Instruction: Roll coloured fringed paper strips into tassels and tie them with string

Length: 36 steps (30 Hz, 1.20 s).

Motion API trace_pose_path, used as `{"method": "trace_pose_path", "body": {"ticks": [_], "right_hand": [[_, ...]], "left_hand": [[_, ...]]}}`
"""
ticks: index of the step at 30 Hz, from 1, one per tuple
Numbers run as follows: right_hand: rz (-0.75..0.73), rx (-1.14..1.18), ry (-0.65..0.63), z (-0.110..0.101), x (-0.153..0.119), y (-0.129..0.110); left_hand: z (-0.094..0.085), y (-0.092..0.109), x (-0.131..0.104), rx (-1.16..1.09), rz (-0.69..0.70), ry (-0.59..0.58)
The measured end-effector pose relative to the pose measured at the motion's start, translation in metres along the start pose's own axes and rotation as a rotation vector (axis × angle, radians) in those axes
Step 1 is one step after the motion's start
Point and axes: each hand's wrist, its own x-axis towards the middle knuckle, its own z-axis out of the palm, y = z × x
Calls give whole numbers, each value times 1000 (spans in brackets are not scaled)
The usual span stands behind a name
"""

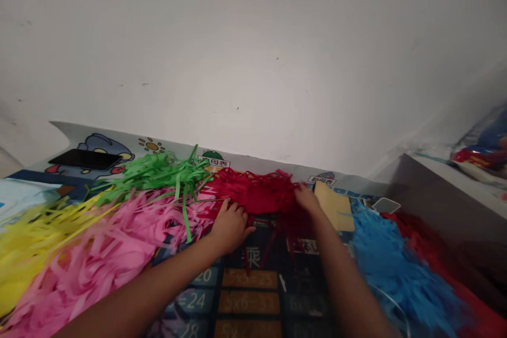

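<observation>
A bundle of red fringed paper (263, 195) lies in front of me near the wall, its loose strips hanging toward me. My left hand (230, 226) rests at its left front edge, fingers stretched forward and thumb apart. A thin straight line, perhaps a wire or stick, runs left from near those fingertips. At the bundle's right end, my right hand (307, 198) has its fingers closed on the red strips; it is slightly blurred and its fingertips are partly hidden. Green paper strips (158, 171) and pink paper strips (114, 243) lie to the left of the bundle.
Yellow strips (35, 248) and a black phone (85, 159) are at left. On the right lie a beige paper piece (333, 206), blue fringe (400, 269), darker red material (439, 259) and a grey box-like unit (439, 185). A printed multiplication mat (249, 301) covers the surface beneath.
</observation>
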Motion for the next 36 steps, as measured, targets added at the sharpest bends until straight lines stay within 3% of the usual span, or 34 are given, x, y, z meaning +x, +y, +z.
{"method": "trace_pose_path", "body": {"ticks": [3,8,11,22,29,36], "right_hand": [[30,-21,62,-11,-13,11],[-338,64,6,-3,-29,-36],[-441,97,-16,5,-28,-56],[-374,111,67,3,-28,-53],[-447,106,90,3,-35,-59],[-308,107,193,-2,-27,-62]], "left_hand": [[-1,-3,-1,-28,-3,-3],[-5,-5,0,-52,-18,-22],[-6,-4,0,-54,-32,-32],[-12,-3,6,-93,-42,1],[-15,0,21,-100,-68,54],[-4,20,56,-121,-38,97]]}}
